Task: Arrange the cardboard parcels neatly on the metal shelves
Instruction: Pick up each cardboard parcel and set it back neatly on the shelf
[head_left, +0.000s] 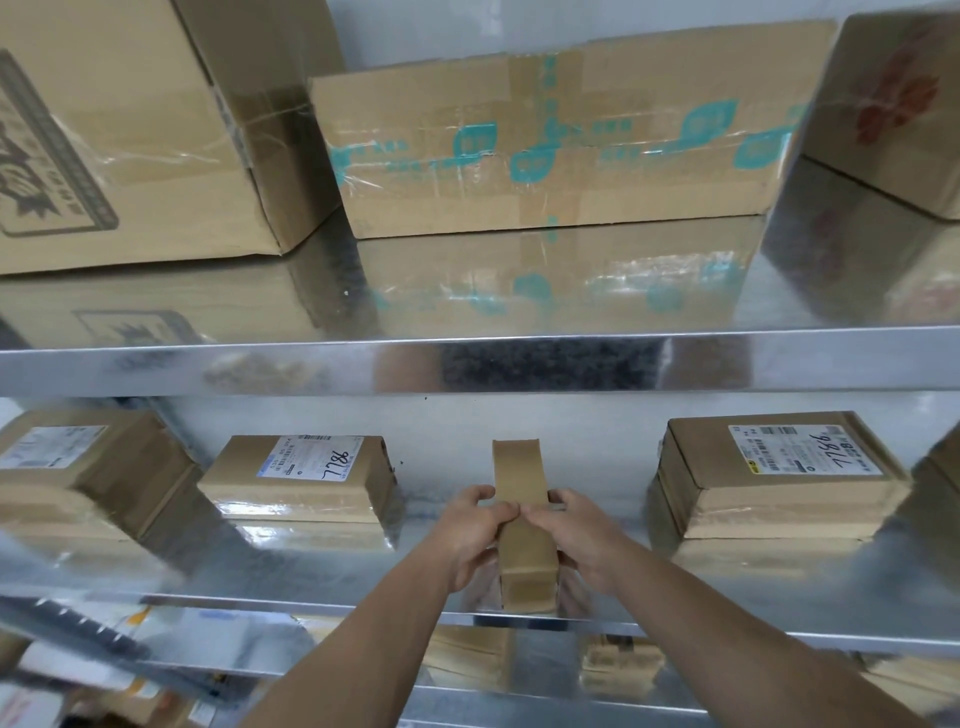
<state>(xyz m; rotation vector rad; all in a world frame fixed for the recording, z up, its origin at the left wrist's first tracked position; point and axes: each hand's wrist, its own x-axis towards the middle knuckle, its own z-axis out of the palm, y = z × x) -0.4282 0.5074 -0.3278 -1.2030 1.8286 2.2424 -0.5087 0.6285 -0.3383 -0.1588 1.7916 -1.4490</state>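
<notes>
— Head view: where's the parcel?
— The narrow parcel (524, 551) stands on edge on the middle shelf (322, 582), near its front lip, running front to back. My left hand (475, 535) is on its left side and my right hand (576, 540) on its right. The fingers (480, 496) of both curl over the top and grip it, thumbs nearly meeting.
— Neighbours?
— Left labelled parcel (301, 483) and right labelled parcel (769, 483) lie flat, both well apart from mine. The far-left parcel (78, 467) is blurred. On the upper shelf (519, 364): big printed box (130, 130) left, teal-taped box (545, 145) in the middle, third box (893, 104) right.
</notes>
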